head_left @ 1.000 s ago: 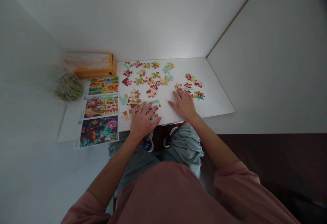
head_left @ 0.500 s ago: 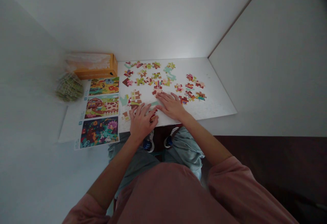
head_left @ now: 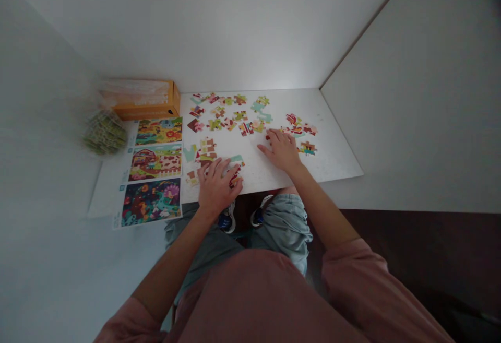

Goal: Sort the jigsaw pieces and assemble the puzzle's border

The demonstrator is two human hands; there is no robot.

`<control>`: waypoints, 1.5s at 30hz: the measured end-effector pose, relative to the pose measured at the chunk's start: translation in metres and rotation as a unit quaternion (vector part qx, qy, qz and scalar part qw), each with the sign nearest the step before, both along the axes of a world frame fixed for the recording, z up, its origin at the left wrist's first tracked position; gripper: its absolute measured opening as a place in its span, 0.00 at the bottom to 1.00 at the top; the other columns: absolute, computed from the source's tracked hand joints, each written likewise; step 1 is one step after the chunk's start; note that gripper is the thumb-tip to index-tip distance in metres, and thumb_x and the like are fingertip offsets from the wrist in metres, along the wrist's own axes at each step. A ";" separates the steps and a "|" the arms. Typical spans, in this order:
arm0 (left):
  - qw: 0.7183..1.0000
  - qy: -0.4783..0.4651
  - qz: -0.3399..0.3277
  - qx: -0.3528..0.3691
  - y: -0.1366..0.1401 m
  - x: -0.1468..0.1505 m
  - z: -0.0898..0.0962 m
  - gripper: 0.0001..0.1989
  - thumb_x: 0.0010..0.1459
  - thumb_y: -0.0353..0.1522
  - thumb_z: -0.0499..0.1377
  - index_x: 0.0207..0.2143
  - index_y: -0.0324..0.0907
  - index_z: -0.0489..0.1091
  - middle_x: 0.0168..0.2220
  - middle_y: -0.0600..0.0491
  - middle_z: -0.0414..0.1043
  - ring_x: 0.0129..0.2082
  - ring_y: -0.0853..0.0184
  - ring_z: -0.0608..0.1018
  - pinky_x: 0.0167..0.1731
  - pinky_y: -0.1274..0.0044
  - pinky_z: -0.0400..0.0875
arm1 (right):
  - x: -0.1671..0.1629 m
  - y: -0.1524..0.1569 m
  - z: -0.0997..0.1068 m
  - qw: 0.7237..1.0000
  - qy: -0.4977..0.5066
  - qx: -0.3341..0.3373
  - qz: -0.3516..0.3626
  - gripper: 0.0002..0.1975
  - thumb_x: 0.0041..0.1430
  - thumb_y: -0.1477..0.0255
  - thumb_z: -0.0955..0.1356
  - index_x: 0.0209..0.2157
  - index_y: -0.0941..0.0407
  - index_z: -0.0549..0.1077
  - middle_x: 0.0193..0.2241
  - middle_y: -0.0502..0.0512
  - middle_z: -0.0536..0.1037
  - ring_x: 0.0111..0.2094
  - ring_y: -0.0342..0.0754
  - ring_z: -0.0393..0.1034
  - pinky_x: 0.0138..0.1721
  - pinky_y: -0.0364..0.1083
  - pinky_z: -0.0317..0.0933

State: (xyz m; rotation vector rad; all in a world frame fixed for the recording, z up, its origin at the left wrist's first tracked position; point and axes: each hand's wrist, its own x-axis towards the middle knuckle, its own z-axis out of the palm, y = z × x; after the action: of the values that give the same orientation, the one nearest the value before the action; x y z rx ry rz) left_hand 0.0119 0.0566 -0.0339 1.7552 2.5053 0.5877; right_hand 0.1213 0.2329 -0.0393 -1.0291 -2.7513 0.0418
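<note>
My left hand (head_left: 217, 184) lies with fingers spread over joined puzzle pieces (head_left: 207, 147) near the table's front edge. Beside its thumb is a dark red puzzle piece (head_left: 235, 178), partly covered, with a light green piece (head_left: 237, 160) just above. Farther right, my right hand (head_left: 284, 151) rests palm down, fingers apart, its fingertips on red puzzle pieces that it partly hides. A red and white puzzle piece (head_left: 246, 128) lies to the left of that hand, next to a yellow-green piece (head_left: 257, 126). To its right sits a brown and teal piece (head_left: 308, 148).
Several loose puzzle pieces (head_left: 240, 99) spread along the back of the white table (head_left: 332, 160). On the left lie picture sheets (head_left: 155, 163), with an orange box (head_left: 172, 100) behind them and a blurred green plant-like thing (head_left: 105, 133) beside. Walls border the table.
My right hand has moved right, away from my left hand, to the red pieces. The red and white piece now lies against the yellow-green one. My left hand has stayed put.
</note>
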 end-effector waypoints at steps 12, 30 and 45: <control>0.999 -0.002 0.033 -0.002 0.002 0.000 0.002 0.22 0.48 0.37 0.46 0.47 0.46 0.49 0.51 0.56 0.44 0.51 0.62 0.43 0.47 0.64 0.38 | -0.009 -0.016 -0.001 1.000 -0.002 0.005 0.011 0.22 0.53 0.61 0.51 0.48 0.53 0.50 0.50 0.48 0.48 0.51 0.47 0.38 0.49 0.52 0.34; 0.999 0.034 -0.002 -0.024 0.003 0.002 0.004 0.22 0.50 0.38 0.43 0.49 0.45 0.47 0.51 0.57 0.42 0.51 0.64 0.41 0.48 0.66 0.38 | -0.031 -0.026 -0.005 0.991 0.050 -0.045 0.115 0.19 0.54 0.62 0.50 0.49 0.46 0.47 0.50 0.41 0.48 0.51 0.44 0.38 0.49 0.52 0.37; 0.999 0.028 0.022 -0.035 0.008 0.002 0.007 0.23 0.49 0.39 0.44 0.49 0.43 0.47 0.51 0.55 0.44 0.51 0.63 0.42 0.48 0.67 0.38 | -0.004 0.024 0.000 0.993 0.027 -0.056 0.102 0.21 0.52 0.60 0.52 0.48 0.47 0.50 0.49 0.46 0.50 0.50 0.47 0.41 0.48 0.53 0.33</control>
State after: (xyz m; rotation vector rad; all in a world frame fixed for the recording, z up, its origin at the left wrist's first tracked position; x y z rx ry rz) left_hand 0.0138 0.0649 -0.0267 1.7211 2.5733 0.4530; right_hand 0.1178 0.2570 -0.0388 -0.7539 -2.8201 0.2527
